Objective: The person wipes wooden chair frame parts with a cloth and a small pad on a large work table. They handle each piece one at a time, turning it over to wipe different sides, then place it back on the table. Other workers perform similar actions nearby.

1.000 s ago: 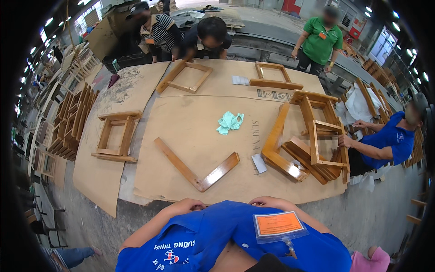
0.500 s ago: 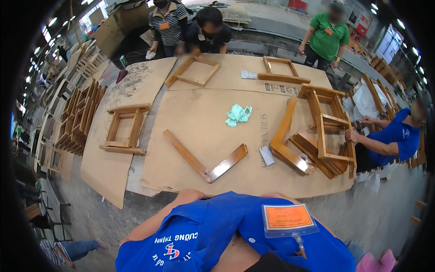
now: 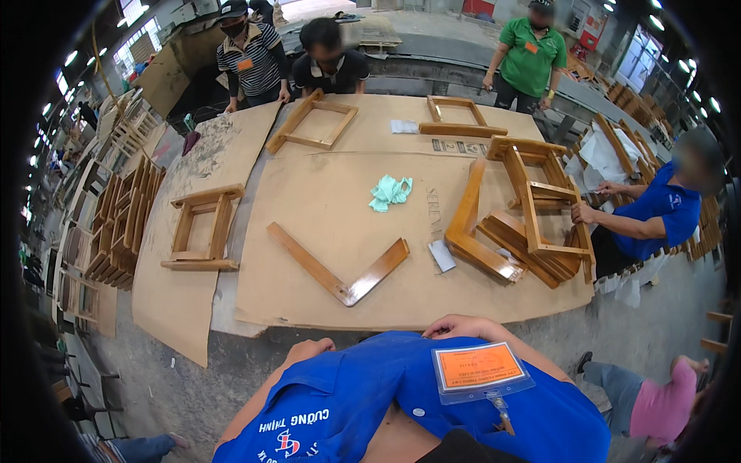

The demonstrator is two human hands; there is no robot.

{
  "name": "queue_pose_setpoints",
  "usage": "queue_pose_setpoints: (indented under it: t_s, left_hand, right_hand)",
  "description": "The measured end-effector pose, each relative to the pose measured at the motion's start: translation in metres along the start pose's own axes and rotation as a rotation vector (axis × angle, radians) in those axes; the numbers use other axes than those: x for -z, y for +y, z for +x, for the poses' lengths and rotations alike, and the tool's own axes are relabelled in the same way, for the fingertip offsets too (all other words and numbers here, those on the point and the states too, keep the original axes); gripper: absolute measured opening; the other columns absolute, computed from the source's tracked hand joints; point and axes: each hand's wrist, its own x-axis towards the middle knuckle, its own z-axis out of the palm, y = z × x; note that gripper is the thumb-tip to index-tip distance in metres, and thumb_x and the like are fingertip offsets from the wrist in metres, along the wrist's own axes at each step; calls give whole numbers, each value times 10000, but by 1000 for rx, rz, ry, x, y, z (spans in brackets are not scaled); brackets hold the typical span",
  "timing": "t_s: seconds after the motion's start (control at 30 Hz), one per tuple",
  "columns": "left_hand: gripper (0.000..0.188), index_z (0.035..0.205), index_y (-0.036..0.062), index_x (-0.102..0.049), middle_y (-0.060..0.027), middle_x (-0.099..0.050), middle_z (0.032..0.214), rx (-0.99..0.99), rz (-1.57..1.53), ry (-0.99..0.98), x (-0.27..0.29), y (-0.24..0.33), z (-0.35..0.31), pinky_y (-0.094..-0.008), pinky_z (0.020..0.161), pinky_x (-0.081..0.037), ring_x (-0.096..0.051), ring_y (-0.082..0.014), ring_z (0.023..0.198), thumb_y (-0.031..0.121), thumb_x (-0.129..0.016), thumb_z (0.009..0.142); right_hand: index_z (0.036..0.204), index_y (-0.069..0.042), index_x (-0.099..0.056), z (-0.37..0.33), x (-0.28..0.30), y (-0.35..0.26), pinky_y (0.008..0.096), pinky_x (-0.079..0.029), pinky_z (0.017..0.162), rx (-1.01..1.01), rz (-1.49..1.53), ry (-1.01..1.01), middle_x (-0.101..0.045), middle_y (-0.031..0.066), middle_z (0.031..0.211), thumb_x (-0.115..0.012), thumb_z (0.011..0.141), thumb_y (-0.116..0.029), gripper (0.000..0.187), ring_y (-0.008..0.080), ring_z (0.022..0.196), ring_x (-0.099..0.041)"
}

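Note:
My left hand (image 3: 307, 351) and my right hand (image 3: 454, 327) sit close to my chest at the near edge of the cardboard-covered table (image 3: 324, 208). Neither hand holds anything that shows. The left one is mostly hidden by my blue sleeve. The right one rests with fingers curled at the table's edge. Nearest to them lies an L-shaped wooden frame piece (image 3: 340, 272), flat on the cardboard. A small grey pad (image 3: 441, 255) lies just right of it. An orange badge (image 3: 478, 367) hangs on my shirt.
A wooden frame (image 3: 202, 231) lies left, a green cloth (image 3: 390, 191) mid-table, stacked frames (image 3: 532, 224) right, where a person in blue has a hand (image 3: 584, 214) on them. Three people stand at the far side by two more frames. Wooden parts are stacked on the floor left.
The view has tilted, so the table sits lower and closer in the picture. My hands stay at the near edge. The person on the right keeps a hand on the stacked frames.

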Motion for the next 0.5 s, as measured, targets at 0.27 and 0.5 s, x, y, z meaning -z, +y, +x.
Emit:
queue_pose_setpoints:
  t_s: [0.27, 0.5]
  left_hand:
    - [267, 1012, 18, -627, -95, -670, 949, -135, -733, -143, -16, -4, -33, -320, 777, -489, -618, -174, 891, 254, -582, 894]
    - [261, 973, -8, -649, -112, -682, 927, -223, -492, -131, -93, -62, 69, -318, 768, -500, -639, -190, 863, 231, -632, 868]
  right_hand:
    - [1184, -10, -608, -8, -7, 47, 293, -469, 865, -88, 184, 28, -660, 94, 1061, -606, 906, -336, 429, 176, 950, -600]
    - [1068, 1, -634, 42, -35, 115, 266, -458, 698, -107, 83, 216, -641, 41, 873, -610, 898, -265, 316, 114, 785, -567]
